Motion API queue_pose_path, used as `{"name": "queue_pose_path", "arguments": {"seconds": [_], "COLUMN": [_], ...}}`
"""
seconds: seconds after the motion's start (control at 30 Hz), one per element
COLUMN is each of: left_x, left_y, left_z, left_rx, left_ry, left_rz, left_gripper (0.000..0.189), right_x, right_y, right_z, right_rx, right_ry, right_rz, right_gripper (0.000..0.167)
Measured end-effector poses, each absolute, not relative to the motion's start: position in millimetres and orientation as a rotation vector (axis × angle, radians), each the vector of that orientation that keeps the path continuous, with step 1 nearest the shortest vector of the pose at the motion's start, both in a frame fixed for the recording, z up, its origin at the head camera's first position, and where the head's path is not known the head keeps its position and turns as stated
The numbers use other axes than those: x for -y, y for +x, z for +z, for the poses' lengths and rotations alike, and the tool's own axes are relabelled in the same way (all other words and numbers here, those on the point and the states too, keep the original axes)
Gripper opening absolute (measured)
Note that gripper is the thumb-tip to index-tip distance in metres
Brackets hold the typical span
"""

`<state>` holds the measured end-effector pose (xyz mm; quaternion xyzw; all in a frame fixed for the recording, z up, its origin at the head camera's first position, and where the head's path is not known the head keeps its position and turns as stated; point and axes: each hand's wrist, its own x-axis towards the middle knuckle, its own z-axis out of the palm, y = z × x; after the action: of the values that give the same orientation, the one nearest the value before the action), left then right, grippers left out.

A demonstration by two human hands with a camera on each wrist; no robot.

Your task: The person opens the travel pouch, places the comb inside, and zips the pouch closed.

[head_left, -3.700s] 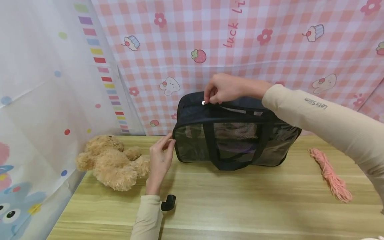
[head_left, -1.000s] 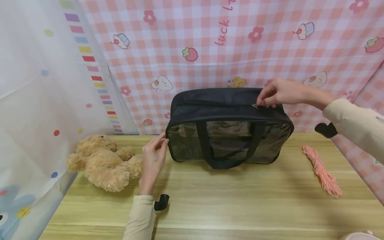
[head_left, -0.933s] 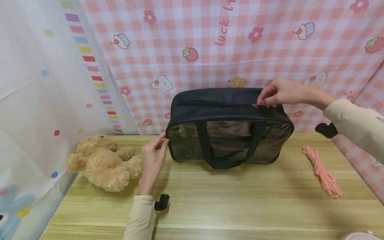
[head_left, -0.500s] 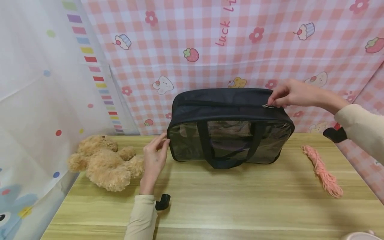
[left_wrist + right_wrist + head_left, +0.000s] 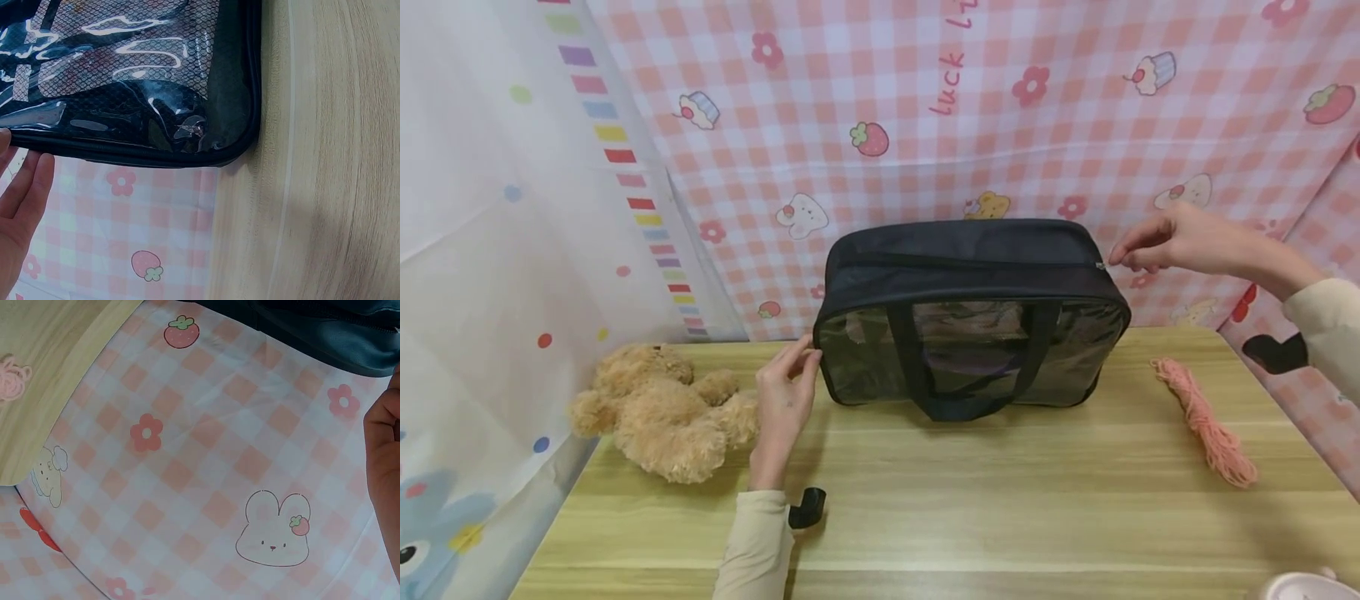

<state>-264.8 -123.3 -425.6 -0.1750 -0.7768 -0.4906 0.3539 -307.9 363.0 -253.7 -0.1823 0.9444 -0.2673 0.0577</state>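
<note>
A black bag (image 5: 872, 358) with see-through side panels stands upright on the wooden table, its strap handle hanging down the front. My left hand (image 5: 784, 400) pinches the bag's left side edge; in the left wrist view, fingers (image 5: 37, 187) lie against the black piping. At the right end of the top zipper, my right hand (image 5: 1187, 242) pinches the small metal zipper pull (image 5: 1101, 266). The zipper line looks closed along the top. Through the clear panel, mesh and something purplish show dimly. Only part of the right hand appears in the right wrist view.
A tan teddy bear (image 5: 670, 425) lies left of my left hand. On the right is a bundle of pink cord (image 5: 1206, 425). A pale pink object (image 5: 1307, 587) is cut off at the lower right corner. A checked cloth (image 5: 925, 167) hangs behind the bag.
My right hand has drawn the zipper pull rightward along the bag's top to its right end. The gap seen earlier in the top has closed. The left hand stays at the left edge.
</note>
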Motion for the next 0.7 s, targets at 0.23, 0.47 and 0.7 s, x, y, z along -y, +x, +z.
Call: {"name": "queue_pose_path", "arguments": {"seconds": [0.23, 0.47, 0.7], "left_x": [124, 124, 121], "left_y": [-265, -266, -266], "left_z": [-425, -427, -426], "left_rx": [2.002, 2.002, 1.991], "left_ry": [-0.456, -0.45, -0.44], "left_rz": [-1.276, -1.264, -1.254], "left_gripper": [0.019, 0.019, 0.019], "right_x": [-371, -378, -386], "right_y": [-308, -304, -305], "right_z": [-265, -279, -292], "right_rx": [-2.869, -2.872, -2.863], "right_ry": [-0.507, -0.441, -0.435], "right_rz": [-0.884, -0.981, -1.065], "right_gripper": [0.023, 0.028, 0.029]}}
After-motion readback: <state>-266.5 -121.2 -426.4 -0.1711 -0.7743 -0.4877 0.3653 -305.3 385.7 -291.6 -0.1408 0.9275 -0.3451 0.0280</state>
